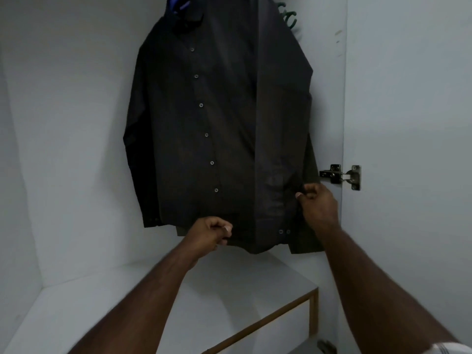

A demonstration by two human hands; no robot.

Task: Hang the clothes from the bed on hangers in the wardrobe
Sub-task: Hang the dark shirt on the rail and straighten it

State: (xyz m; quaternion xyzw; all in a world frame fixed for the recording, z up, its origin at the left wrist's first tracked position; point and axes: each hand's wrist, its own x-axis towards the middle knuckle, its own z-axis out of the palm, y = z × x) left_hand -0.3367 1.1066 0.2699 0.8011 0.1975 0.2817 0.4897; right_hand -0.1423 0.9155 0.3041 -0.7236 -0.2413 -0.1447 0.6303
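Dark buttoned shirt [204, 129] hanging inside the wardrobe [63, 149], left hand [212, 232] with curled fingers pinching the bottom hem, right hand [318, 203] pinching the shirt's right side edge, metal hinge [341, 175] just beyond the right fingers

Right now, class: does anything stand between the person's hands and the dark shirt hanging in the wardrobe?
Nothing visible does. The left hand already pinches the dark shirt at its bottom hem, and the right hand pinches its right side edge. The shirt hangs inside the wardrobe.
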